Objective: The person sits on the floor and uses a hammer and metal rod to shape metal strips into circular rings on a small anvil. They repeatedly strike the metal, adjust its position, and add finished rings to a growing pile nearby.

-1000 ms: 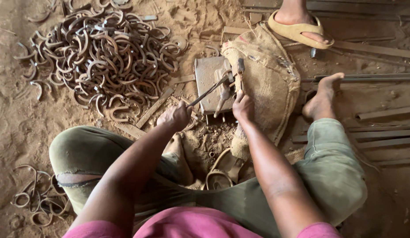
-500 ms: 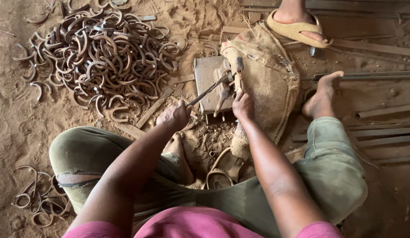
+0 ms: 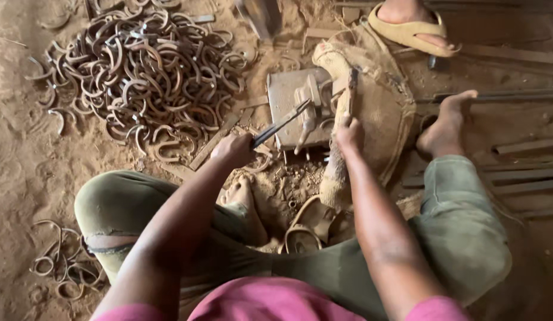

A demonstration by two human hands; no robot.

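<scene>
I see my left hand (image 3: 233, 148) with its grip closed around long tongs (image 3: 282, 123) that reach onto the grey metal block (image 3: 291, 101) on the sandy floor. My right hand (image 3: 349, 132) is wrapped tight on a hammer handle (image 3: 351, 89) just beside the block. A heap of curved iron pieces (image 3: 145, 71) lies to the left.

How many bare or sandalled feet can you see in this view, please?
3: one bare foot tucked beneath the left hand, one bare foot stretched out at right, and a sandalled foot of another person at top. Others may lie out of frame.
</scene>
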